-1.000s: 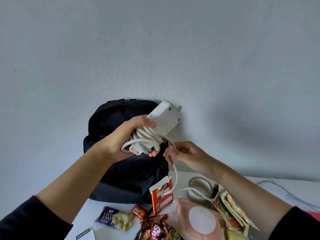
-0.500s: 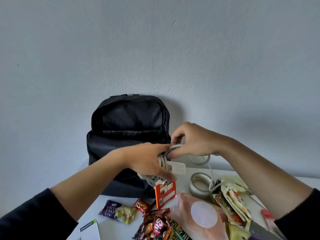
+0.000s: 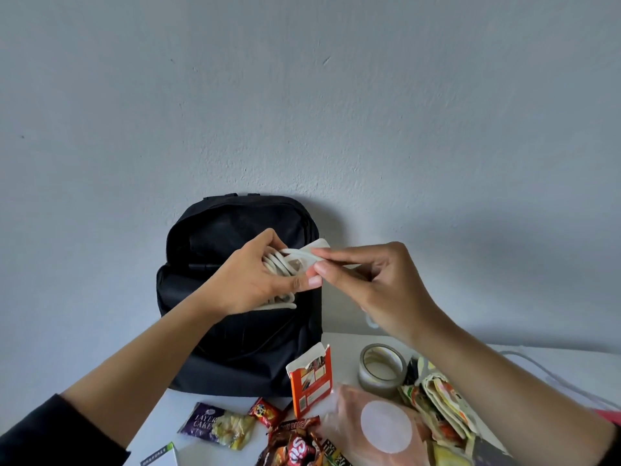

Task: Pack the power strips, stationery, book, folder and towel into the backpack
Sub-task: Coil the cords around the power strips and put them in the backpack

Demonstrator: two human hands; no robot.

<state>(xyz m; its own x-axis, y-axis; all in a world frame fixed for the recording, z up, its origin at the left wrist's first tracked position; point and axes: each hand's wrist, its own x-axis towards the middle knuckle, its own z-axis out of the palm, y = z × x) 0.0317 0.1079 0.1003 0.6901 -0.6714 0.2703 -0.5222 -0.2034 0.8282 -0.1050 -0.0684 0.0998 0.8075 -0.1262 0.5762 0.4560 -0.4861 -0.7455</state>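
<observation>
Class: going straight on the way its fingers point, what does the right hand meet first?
The right hand meets the power strip first: its fingers pinch the cord now. Just beyond lies the left hand gripping it; the backpack seems farther back.

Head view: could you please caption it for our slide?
Left hand grips coiled power strip, right hand pinches its cord, before the black backpack.

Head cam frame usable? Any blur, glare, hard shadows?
Head view: soft even light, no glare; backpack casts a diffuse shadow on the wall beside it. Head view: left hand, right hand and power strip reasonably sharp; backpack fabric reads dark with little detail.
</observation>
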